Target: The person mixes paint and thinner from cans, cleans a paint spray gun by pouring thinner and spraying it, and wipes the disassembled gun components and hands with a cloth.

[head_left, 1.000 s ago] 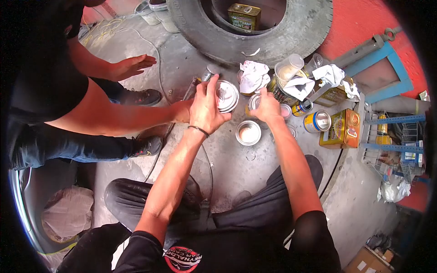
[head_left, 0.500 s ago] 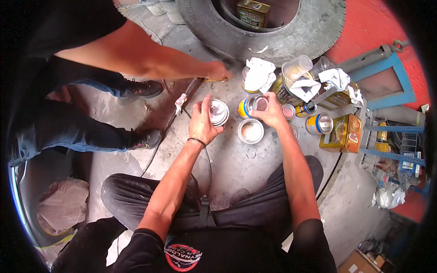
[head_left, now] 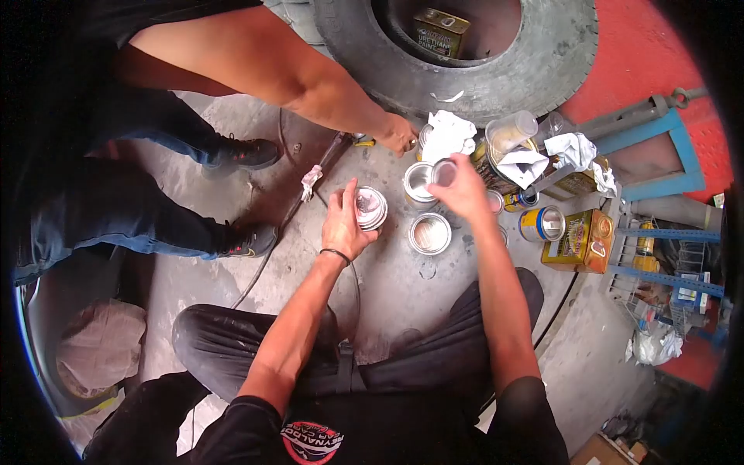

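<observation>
My left hand [head_left: 347, 225] is wrapped around a paint can [head_left: 370, 208] whose round top has pale, greyish smears. My right hand [head_left: 463, 190] pinches a small round piece [head_left: 444, 173], perhaps a can lid or a shallow cup; its exact kind is unclear. This piece is over the right edge of an open metal can [head_left: 419, 184] on the floor. Just in front of that can stands another open can [head_left: 429, 234] with pale residue inside. A co-worker's hand [head_left: 399, 136] reaches down near a can partly covered by white crumpled paper [head_left: 449, 135].
A large tyre [head_left: 465, 89] lies at the back with a urethane paint tin [head_left: 440, 32] inside its ring. To the right are a blue-and-yellow can [head_left: 541, 223], a yellow tin [head_left: 575, 242] and a wire rack [head_left: 665, 267]. A cable [head_left: 288, 213] runs along the floor at left.
My right hand has moved slightly up, with the round piece drawn away from the can, which now shows its open top. The co-worker's hand has moved right, towards the paper-covered can.
</observation>
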### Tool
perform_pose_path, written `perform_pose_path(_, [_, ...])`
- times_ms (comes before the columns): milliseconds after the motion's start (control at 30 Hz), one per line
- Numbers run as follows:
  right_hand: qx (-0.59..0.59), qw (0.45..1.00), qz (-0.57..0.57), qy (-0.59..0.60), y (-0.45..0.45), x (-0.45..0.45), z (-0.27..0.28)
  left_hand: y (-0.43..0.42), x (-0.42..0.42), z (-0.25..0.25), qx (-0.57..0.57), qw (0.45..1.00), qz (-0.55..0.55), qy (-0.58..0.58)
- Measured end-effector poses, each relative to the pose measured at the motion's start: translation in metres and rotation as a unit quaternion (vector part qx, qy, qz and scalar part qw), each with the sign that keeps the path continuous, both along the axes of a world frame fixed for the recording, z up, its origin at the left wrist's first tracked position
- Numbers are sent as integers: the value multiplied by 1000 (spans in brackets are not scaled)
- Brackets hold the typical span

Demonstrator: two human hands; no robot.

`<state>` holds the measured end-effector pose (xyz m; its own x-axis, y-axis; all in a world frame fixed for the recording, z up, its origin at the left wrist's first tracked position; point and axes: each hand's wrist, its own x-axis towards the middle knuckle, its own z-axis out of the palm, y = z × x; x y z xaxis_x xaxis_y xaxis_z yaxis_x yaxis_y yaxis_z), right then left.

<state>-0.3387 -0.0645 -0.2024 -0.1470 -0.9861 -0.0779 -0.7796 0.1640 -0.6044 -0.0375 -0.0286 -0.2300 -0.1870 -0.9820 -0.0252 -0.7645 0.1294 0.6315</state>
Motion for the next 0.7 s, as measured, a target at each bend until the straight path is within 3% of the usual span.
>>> perform_pose_path(133, [130,976,62,165,-19,52,-7,0,-1,-1,-8,1000,-12,-3])
perform_pose_path(200, [101,970,56,215,-22,59,-46,1,-3,2,-16,1000,-16,7])
perform_pose_path(300, [124,978,27,166,-24,57,-48,3,-3,9,5,1000,-21,-1])
perform_pose_path(400, [155,974,6,165,-14,48,-16,4,-4,6,39,998,-39,-23])
perform_pose_path(700, [58,979,55,187,21,-28,-22,26,-19,-21,103,988,-86,-82])
